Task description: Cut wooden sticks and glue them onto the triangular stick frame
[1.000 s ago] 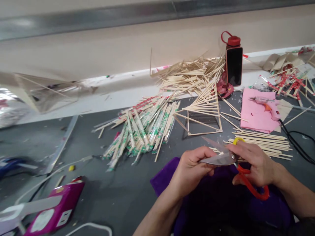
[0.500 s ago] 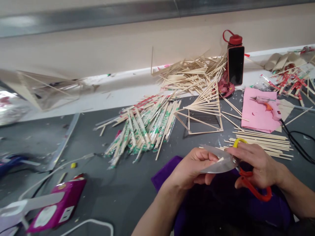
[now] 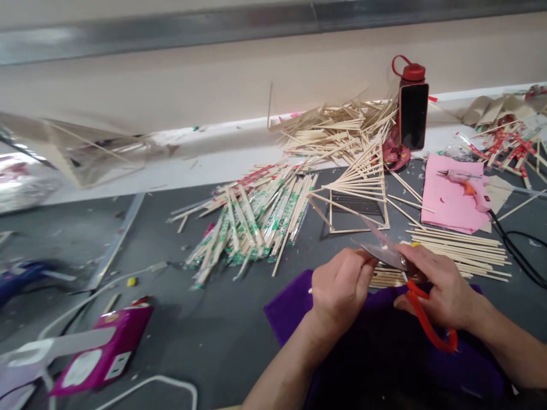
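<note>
My right hand [image 3: 442,285] grips scissors [image 3: 405,265] with orange and yellow handles. Their blades stand apart and point left toward my left hand [image 3: 339,285]. That hand is closed in a fist around a thin wooden stick [image 3: 310,291], mostly hidden, with a pale end poking out at the left side. A small pale bit shows between the blades. Just beyond the hands stands a frame of glued sticks [image 3: 359,193], a fan of sticks rising on one side. Loose chopsticks [image 3: 464,250] lie in a row behind my right hand.
Wrapped chopsticks [image 3: 256,222] are heaped at mid-table, with a pile of bare sticks [image 3: 342,125] behind. A pink glue gun [image 3: 470,191] rests on pink paper [image 3: 440,196]. A phone [image 3: 413,117] leans on a red-capped bottle [image 3: 413,71]. A magenta box [image 3: 106,347] lies left.
My left hand has turned and closed into a fist. The scissors have swung so their blades now show edge-on and apart. The view has shifted slightly.
</note>
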A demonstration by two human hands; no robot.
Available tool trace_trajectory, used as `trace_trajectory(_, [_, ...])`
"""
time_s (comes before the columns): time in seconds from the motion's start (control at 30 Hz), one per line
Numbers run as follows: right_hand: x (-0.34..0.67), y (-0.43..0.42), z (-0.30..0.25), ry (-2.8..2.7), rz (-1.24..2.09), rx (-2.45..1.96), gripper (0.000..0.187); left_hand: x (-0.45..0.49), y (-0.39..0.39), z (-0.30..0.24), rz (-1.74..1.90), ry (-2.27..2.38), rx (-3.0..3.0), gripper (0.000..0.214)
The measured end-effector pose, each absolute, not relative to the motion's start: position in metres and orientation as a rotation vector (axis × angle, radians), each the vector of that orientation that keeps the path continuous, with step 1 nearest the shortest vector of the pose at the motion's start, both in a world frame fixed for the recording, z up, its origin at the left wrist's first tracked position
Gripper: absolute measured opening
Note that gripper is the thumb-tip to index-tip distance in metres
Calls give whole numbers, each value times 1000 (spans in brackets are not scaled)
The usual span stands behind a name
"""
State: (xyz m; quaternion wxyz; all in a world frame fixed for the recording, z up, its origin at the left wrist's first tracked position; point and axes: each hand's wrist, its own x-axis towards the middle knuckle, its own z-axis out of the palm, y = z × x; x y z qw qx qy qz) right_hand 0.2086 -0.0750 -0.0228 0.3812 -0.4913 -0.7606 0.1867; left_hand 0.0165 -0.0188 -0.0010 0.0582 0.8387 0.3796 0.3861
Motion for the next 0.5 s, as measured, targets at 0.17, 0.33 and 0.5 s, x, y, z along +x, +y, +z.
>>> trace_trajectory(0.17, [210, -75, -20, -1955, 505, -1223, 61, 12, -19, 5, 997, 1174, 2513, 27])
trace_trajectory(0.33, [216, -72, -23, -2010, 472, -1157, 65, 10, -18, 13, 864, 1113, 2093, 23])
trace_trajectory(0.5, [220, -71, -28, -2016, 457, -1107, 64, 6, -12, 13, 687, 1017, 1664, 19])
